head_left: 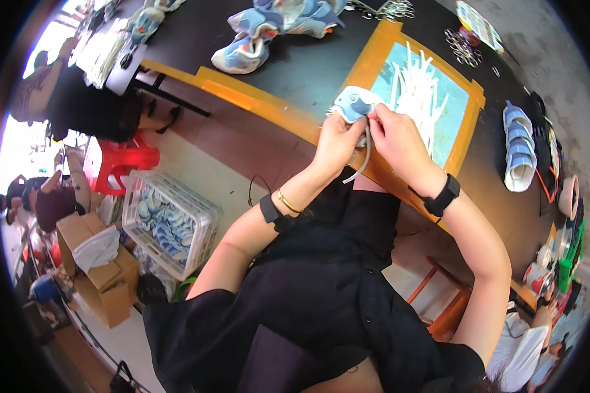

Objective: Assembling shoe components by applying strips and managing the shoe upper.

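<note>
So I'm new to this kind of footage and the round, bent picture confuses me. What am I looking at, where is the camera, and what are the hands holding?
There is no machine here: a person wears a wide fisheye camera on the head, looking down, so straight edges bend near the rim. The forearms come up from below. The left hand and right hand together hold a small blue and white shoe, with a white lace hanging from it. They work at the edge of a dark table. On it lie a pile of white laces on a blue mat, more shoes, and another shoe at the right. A white crate stands on the floor.
</note>
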The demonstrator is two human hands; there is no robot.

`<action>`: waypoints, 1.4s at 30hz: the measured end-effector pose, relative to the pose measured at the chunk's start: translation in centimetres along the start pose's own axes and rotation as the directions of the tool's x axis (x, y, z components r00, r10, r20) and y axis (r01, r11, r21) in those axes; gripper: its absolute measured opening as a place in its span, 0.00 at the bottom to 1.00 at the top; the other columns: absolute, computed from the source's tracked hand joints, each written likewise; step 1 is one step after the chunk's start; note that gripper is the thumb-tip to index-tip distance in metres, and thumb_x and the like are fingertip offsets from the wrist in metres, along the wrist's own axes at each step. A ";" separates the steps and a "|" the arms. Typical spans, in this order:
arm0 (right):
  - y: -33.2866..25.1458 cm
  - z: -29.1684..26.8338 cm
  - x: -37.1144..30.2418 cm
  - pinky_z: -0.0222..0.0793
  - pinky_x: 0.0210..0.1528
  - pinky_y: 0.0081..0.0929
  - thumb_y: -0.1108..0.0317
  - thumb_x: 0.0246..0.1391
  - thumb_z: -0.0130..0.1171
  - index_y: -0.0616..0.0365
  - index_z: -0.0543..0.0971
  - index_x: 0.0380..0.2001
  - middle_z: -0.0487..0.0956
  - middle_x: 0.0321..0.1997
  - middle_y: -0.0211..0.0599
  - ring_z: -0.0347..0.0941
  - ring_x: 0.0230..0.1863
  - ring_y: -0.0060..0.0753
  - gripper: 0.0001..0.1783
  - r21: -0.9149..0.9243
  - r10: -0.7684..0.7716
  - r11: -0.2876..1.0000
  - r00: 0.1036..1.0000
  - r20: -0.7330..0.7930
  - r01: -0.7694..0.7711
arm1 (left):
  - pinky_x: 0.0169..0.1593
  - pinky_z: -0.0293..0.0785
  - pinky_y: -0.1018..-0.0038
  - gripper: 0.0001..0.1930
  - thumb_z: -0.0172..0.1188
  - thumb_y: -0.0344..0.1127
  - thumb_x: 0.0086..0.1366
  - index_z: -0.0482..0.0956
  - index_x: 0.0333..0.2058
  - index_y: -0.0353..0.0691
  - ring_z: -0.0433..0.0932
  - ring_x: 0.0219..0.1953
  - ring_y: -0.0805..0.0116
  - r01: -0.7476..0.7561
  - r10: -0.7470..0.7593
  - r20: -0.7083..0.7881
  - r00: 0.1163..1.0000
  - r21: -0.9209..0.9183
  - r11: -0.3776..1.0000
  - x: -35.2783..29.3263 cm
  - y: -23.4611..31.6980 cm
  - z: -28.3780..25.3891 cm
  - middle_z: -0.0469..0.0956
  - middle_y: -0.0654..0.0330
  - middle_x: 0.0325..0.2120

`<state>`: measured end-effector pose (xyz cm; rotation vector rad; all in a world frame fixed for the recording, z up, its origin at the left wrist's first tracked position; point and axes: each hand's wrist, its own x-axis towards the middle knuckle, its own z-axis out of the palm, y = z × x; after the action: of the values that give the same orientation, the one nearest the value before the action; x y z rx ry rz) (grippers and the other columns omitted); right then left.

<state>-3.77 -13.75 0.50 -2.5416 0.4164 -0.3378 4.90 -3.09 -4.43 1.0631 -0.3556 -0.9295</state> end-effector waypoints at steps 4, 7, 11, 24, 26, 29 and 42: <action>-0.4 -1.8 -1.1 0.71 0.36 0.40 0.74 0.52 0.53 0.65 0.74 0.35 0.79 0.32 0.51 0.76 0.32 0.53 0.07 0.360 0.192 0.912 0.980 0.056 -0.199 | 0.42 0.71 0.80 0.11 0.52 0.23 0.63 0.73 0.45 0.34 0.74 0.38 0.79 -0.041 0.040 -0.032 0.999 -0.003 0.999 -0.1 0.1 0.7 0.77 0.65 0.38; 0.0 -2.6 -1.6 0.71 0.39 0.39 0.73 0.53 0.52 0.63 0.75 0.40 0.79 0.32 0.52 0.76 0.34 0.54 0.11 0.361 0.041 0.930 0.996 0.080 -0.067 | 0.41 0.71 0.80 0.10 0.53 0.24 0.64 0.74 0.44 0.35 0.74 0.37 0.80 -0.048 0.049 -0.022 0.999 0.012 0.999 0.0 -0.1 0.4 0.77 0.65 0.37; -0.2 -3.8 -2.0 0.72 0.37 0.40 0.73 0.54 0.51 0.57 0.77 0.42 0.80 0.31 0.50 0.77 0.33 0.54 0.12 0.226 0.099 0.966 0.986 0.131 -0.127 | 0.39 0.70 0.81 0.09 0.54 0.26 0.64 0.74 0.43 0.35 0.73 0.35 0.82 -0.037 0.039 -0.026 0.999 0.069 0.997 -0.1 0.1 0.3 0.77 0.66 0.35; -1.7 -1.3 -0.7 0.73 0.29 0.37 0.74 0.54 0.51 0.63 0.72 0.49 0.79 0.24 0.47 0.78 0.24 0.45 0.18 -0.190 0.040 0.982 0.981 0.191 -0.003 | 0.33 0.68 0.83 0.07 0.52 0.27 0.66 0.73 0.41 0.33 0.72 0.29 0.83 0.033 -0.035 -0.133 0.991 -0.019 0.999 -0.2 0.1 0.7 0.76 0.67 0.30; -0.7 -1.1 -0.3 0.72 0.29 0.38 0.73 0.56 0.50 0.64 0.72 0.48 0.79 0.25 0.48 0.78 0.24 0.46 0.16 0.039 0.087 0.995 0.984 0.156 -0.095 | 0.32 0.68 0.83 0.07 0.52 0.27 0.66 0.73 0.41 0.33 0.71 0.29 0.84 0.047 -0.044 -0.126 0.991 0.022 0.999 -0.3 0.3 0.4 0.76 0.67 0.29; 0.2 -0.7 -0.1 0.70 0.30 0.43 0.72 0.60 0.47 0.64 0.73 0.45 0.79 0.27 0.51 0.77 0.25 0.52 0.12 0.326 0.202 0.914 0.967 0.155 -0.243 | 0.31 0.67 0.83 0.06 0.52 0.27 0.66 0.73 0.41 0.33 0.71 0.28 0.84 0.058 -0.051 -0.121 0.991 0.058 0.997 -0.3 0.6 0.7 0.76 0.68 0.28; 0.5 -1.4 -1.1 0.70 0.29 0.45 0.74 0.57 0.48 0.62 0.72 0.45 0.77 0.26 0.55 0.75 0.27 0.57 0.13 -0.045 -0.036 0.998 0.989 0.140 0.043 | 0.47 0.74 0.76 0.11 0.49 0.27 0.68 0.69 0.49 0.33 0.76 0.43 0.73 0.082 -0.083 -0.009 0.996 -0.081 0.993 0.2 0.2 0.1 0.76 0.60 0.43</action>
<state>-5.32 -14.42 1.24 -2.6037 0.3251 -0.1645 5.03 -3.23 -4.25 1.0154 -0.2634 -1.0029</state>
